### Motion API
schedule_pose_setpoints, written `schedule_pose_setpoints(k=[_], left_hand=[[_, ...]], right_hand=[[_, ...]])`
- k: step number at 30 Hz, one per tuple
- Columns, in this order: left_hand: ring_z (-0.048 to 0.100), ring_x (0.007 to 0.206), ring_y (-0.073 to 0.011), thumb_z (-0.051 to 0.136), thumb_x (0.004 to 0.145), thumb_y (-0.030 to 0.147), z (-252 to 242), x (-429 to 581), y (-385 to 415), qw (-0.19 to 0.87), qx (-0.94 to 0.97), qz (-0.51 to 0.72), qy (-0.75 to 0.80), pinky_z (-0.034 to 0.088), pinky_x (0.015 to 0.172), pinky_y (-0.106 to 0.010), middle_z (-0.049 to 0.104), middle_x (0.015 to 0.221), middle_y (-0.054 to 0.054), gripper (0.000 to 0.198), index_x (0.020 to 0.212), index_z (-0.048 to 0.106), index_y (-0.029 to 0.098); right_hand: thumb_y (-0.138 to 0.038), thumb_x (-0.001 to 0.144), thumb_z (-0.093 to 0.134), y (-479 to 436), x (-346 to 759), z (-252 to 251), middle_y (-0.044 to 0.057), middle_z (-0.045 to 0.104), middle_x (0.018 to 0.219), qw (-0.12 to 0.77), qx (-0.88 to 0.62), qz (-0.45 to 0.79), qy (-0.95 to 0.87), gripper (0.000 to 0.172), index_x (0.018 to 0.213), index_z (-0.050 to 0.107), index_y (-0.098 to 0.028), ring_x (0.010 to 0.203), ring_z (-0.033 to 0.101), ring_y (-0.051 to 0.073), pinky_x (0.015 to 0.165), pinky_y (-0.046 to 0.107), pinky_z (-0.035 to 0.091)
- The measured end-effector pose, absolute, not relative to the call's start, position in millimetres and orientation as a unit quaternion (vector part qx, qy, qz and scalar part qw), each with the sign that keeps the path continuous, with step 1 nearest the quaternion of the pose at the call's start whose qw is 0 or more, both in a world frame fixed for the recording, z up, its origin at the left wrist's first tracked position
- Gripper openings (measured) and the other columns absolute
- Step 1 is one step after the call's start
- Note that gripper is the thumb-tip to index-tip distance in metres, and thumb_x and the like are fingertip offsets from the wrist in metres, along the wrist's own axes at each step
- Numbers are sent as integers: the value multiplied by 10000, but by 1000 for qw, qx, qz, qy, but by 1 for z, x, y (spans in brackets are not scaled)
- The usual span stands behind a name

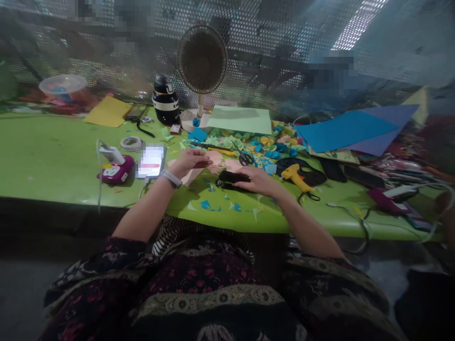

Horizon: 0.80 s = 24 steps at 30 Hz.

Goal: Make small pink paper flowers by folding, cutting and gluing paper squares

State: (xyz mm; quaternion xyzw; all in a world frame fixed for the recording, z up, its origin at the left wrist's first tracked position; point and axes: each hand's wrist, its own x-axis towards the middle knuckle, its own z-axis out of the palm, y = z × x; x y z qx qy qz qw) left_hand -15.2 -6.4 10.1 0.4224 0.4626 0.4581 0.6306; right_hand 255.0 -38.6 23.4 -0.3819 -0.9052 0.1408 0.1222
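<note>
My right hand (258, 181) grips the back end of a black stapler (229, 179), which lies low over the table in front of me. To its left, the fingers of my left hand (192, 161) are closed in a pinch at the edge of a small pink paper piece (215, 157). More pink paper (232, 165) lies flat just behind the stapler. A pair of dark scissors (244, 155) rests beyond my right hand. Blue paper scraps (206, 205) are scattered between the stapler and the table's near edge.
Right of my hand lies a yellow glue gun (296, 177). A phone (151, 161), a tape roll (131, 143) and a purple power adapter (116, 170) sit left. Behind are a black bottle (166, 102), a fan (202, 59), a green sheet (240, 119) and blue sheets (348, 130).
</note>
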Motion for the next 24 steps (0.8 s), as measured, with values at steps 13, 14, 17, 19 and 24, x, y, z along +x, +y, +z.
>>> schedule_pose_setpoints(k=[13,14,17,19,24], left_hand=[[714,674,-118,827,717,82,-3,-6,-15,701,440,307,469,586,811,-254,758,735,-60,153,666,687,115],[716,677,-120,824,718,80,-3,-5,-16,705,438,297,473,585,802,-250,758,733,-61,164,653,678,117],[722,696,-129,818,722,74,-2,-5,-17,714,436,273,475,584,803,-254,758,726,-68,182,637,664,119],[717,691,-127,820,722,75,-2,-4,-17,715,444,265,472,583,816,-264,756,724,-68,183,639,662,117],[713,700,-131,850,689,78,-3,-3,-17,713,452,259,468,580,901,-324,751,725,-67,190,649,667,111]], right_hand=[[-446,872,681,-23,266,7,126,745,1071,183,-376,137,-898,367,1113,731,-173,973,681,272,868,376,509],[-444,871,681,-22,267,6,125,746,1079,187,-374,139,-898,371,1121,730,-174,973,682,269,868,374,510],[-445,859,688,-21,267,4,118,749,1087,192,-377,140,-895,378,1129,733,-184,971,686,263,868,371,511],[-451,848,694,-21,267,3,114,753,1073,192,-385,139,-892,379,1117,738,-189,968,687,263,865,373,511],[-485,843,676,-22,264,7,119,747,1039,190,-398,154,-884,402,1088,748,-174,957,683,265,873,388,508]])
